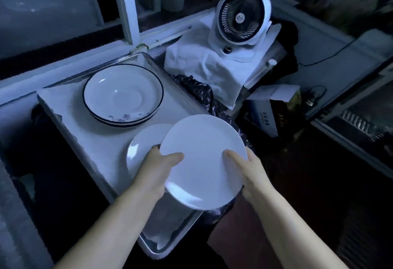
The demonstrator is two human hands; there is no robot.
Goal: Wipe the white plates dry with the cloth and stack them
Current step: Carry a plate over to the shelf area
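**Clerk:** While the tally stood open, what was item one?

**Checker:** Item one: white plate point(202, 162), plain, face up, held above the near end of the metal tray point(153, 249). The left hand point(157, 168) gripped its left rim and the right hand point(253, 173) its right rim. Each thumb lay on the upper face. The other fingers were under the plate, out of sight.

**Clerk:** Item two?

**Checker:** Second white plate point(144, 143), lying on the tray, partly covered by the first and by the left hand. Item three: blue-rimmed plates point(123, 94), stacked, farther back on the same tray. Item four: white cloth point(202, 66), well apart at the back right, with a fan point(244, 17) standing on it.

**Clerk:** Cloth in hand?

**Checker:** None in either hand. Whether the held plate was wet could not be told.

**Clerk:** Handling note for the step?

**Checker:** Judged to be a set-down onto the second white plate. Recommended: keep both rims gripped, centre the held plate over the lower one, lower it flat so it seats evenly, and draw the fingers out last. Risk entered: the held plate appeared to hang past the tray's right edge, so a slip there would likely send it off the tray.
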